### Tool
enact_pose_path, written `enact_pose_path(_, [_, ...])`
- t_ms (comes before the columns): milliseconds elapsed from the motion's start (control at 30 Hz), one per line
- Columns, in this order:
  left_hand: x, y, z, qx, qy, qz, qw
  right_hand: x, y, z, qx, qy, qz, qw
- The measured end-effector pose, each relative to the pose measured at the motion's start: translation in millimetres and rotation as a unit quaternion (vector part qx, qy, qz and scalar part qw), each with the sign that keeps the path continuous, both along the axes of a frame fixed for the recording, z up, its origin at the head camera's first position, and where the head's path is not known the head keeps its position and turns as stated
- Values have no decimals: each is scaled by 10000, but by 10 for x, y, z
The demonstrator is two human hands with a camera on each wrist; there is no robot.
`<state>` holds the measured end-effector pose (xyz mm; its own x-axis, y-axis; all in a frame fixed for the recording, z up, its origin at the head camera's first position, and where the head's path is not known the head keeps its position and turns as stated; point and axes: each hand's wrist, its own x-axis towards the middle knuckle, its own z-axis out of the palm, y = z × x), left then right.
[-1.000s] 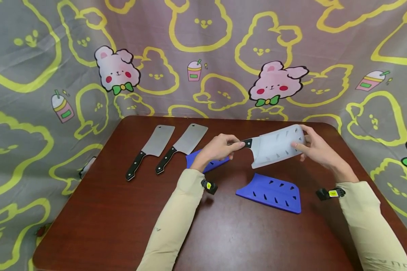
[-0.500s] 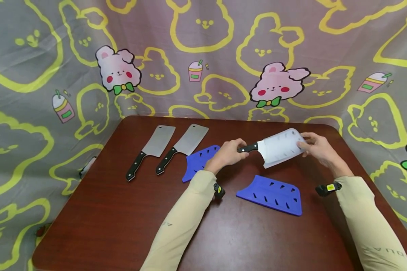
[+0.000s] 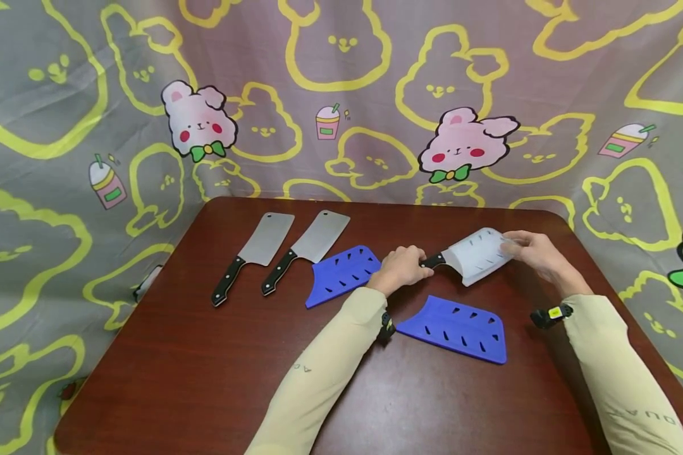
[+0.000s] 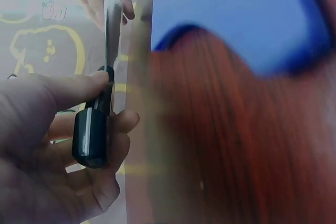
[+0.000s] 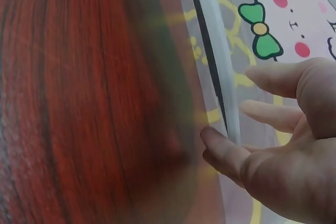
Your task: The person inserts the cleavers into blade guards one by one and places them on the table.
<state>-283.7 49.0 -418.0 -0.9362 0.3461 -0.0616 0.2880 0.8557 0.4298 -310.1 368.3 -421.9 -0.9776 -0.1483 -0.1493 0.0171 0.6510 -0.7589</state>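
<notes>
My left hand point(image 3: 401, 268) grips the black handle point(image 3: 434, 261) of a cleaver on the right side of the table. A translucent white blade guard point(image 3: 478, 256) covers that cleaver's blade. In the left wrist view, thumb and fingers curl round the handle point(image 4: 92, 135). My right hand point(image 3: 537, 253) is at the guard's far end. The right wrist view shows its fingers point(image 5: 283, 80) loosely spread beside the guard's edge point(image 5: 223, 72); whether a fingertip touches it I cannot tell. Two blue blade guards lie nearby, one point(image 3: 347, 275) behind my left forearm, the other point(image 3: 461, 332) in front.
Two bare cleavers lie at the back left, the outer one point(image 3: 253, 256) beside the inner one point(image 3: 307, 249), blades pointing away. The brown table point(image 3: 205, 379) meets a patterned curtain point(image 3: 370, 95) at its back and sides.
My left hand and the white-guarded cleaver have moved right and down toward the tabletop. The right hand's fingers have loosened at the guard's end. The nearer-left blue guard is uncovered to view.
</notes>
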Motion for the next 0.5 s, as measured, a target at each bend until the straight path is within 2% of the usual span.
enact_pose_path(267, [18,181,16,-70,-97,-99,9999,-36,35,-46,33,-198,-66,9998])
enact_pose_path(500, [60,180,112,391,151,-485,9979,-43,-20,-8,251,-18,-83,9996])
